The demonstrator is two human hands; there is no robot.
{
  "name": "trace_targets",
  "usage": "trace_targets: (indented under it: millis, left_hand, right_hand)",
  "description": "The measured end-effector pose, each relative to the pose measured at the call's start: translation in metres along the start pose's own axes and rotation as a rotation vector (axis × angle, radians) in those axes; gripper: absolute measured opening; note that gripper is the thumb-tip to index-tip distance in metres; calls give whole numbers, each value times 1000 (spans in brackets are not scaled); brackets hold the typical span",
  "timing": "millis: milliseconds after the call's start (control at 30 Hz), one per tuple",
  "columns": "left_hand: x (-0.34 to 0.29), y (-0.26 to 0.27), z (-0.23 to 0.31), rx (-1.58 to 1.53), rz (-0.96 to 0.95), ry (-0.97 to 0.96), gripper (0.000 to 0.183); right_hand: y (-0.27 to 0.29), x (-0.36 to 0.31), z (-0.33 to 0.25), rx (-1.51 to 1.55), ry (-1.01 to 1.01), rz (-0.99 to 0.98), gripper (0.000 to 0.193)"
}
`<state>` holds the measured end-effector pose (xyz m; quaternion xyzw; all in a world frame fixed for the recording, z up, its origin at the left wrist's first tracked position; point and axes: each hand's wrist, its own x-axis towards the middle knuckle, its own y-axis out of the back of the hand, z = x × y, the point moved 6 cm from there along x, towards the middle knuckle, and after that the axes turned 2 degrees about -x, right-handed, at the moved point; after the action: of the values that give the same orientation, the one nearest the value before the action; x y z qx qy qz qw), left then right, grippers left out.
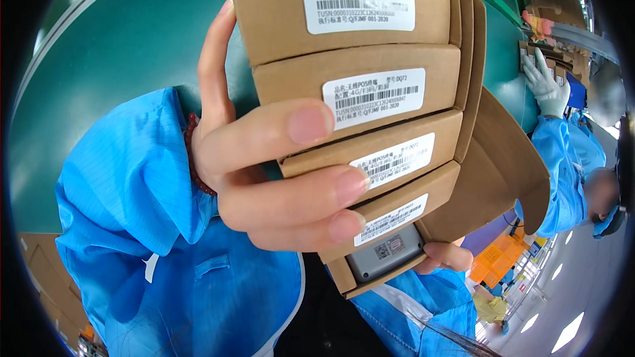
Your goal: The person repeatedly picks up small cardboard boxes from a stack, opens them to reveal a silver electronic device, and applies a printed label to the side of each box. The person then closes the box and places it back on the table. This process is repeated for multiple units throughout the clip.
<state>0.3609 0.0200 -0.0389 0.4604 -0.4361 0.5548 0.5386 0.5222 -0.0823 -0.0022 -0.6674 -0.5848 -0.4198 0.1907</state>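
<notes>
The room (539,297) is tilting away at right, a green table (119,73) is stretching along our left, and a co-worker (555,142) in blue is reaching out. We are holding brown boxes (284,79) in a stack, our left hand (254,205) clasping the side, spread. Our right hand (450,256), mostly hidden behind a flap (496,165), is touching the lowest box (340,277); we cannot tell whether it is pinching. A grey device (380,261) is sitting there, partly covered. Fingertips (352,185) are overlapping 3 of 4 white labels (360,6).

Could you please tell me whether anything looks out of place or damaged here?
No spill or damage stands out. The only mild oddity is the lowest box: it is open, exposing the grey device inside.
</notes>
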Motion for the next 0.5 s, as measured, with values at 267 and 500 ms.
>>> trace_targets:
  millis: [267,500]
  left_hand:
    - [11,-1,-5,22,-8,8,31]
    - [11,3,-5,-5,20,-23,29]
  right_hand:
    - [-6,50,17,-109,8,-3,26]
    - [-19,72,27,-263,30,-319,59]
